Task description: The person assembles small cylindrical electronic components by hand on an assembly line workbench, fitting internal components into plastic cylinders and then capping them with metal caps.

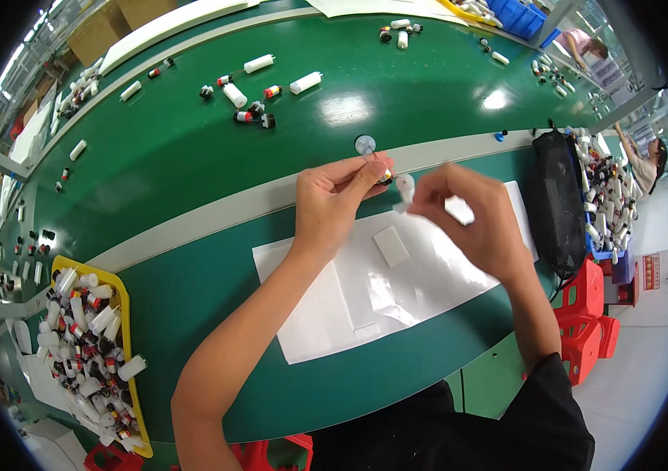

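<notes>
My left hand (pixel 334 192) is raised above the near edge of the green belt, thumb and fingers pinched on a small wired motor-like part (pixel 385 177), mostly covered by the fingertips. A thin wire runs from it to a pale round disc (pixel 365 144) just beyond the fingers. Beside it, my right hand (pixel 467 216) is closed on a white plastic piece (pixel 405 188), smeared by motion, so its exact kind does not show. Below both hands lies a shiny white sheet (pixel 322 314) with a small white rectangular block (pixel 390 246) on it.
A yellow tray (pixel 134 369) heaped with white cylinders and small motors stands at the left. At the right are a black pouch (pixel 557 204) and a blue bin (pixel 602 255) of similar parts. Several loose assemblies (pixel 258 63) lie on the green belt (pixel 192 157). Red stools (pixel 581 345) stand lower right.
</notes>
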`<state>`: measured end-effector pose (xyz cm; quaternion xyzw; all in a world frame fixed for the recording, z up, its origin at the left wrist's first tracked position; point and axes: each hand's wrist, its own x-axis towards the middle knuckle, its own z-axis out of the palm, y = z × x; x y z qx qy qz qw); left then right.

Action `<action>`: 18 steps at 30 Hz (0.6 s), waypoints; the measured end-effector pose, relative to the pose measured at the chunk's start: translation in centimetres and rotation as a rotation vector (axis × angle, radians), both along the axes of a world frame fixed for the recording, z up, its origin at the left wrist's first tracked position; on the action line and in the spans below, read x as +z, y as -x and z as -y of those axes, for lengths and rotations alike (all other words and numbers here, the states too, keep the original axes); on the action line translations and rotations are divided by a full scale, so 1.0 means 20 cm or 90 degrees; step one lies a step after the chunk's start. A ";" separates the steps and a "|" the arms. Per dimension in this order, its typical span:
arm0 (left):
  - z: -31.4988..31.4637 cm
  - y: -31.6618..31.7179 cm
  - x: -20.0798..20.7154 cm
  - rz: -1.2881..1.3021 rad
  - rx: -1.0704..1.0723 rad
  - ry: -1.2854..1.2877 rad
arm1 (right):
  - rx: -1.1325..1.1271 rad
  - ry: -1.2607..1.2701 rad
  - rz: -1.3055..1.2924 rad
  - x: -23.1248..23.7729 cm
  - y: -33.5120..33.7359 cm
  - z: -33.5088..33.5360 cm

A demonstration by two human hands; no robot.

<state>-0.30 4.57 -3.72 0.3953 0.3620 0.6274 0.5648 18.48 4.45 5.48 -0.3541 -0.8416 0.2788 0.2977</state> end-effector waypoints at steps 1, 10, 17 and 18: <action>-0.01 0.01 0.00 0.004 -0.009 -0.010 | -0.002 0.019 0.004 -0.01 0.00 -0.06; -0.03 -0.03 0.04 0.006 -0.054 0.004 | -0.011 0.099 -0.091 -0.09 0.02 -0.20; -0.05 -0.08 0.09 0.012 -0.075 0.018 | -0.054 0.168 -0.075 -0.03 -0.02 -0.24; -0.05 -0.07 0.09 0.013 -0.089 0.010 | -0.057 0.273 -0.082 -0.01 -0.04 -0.24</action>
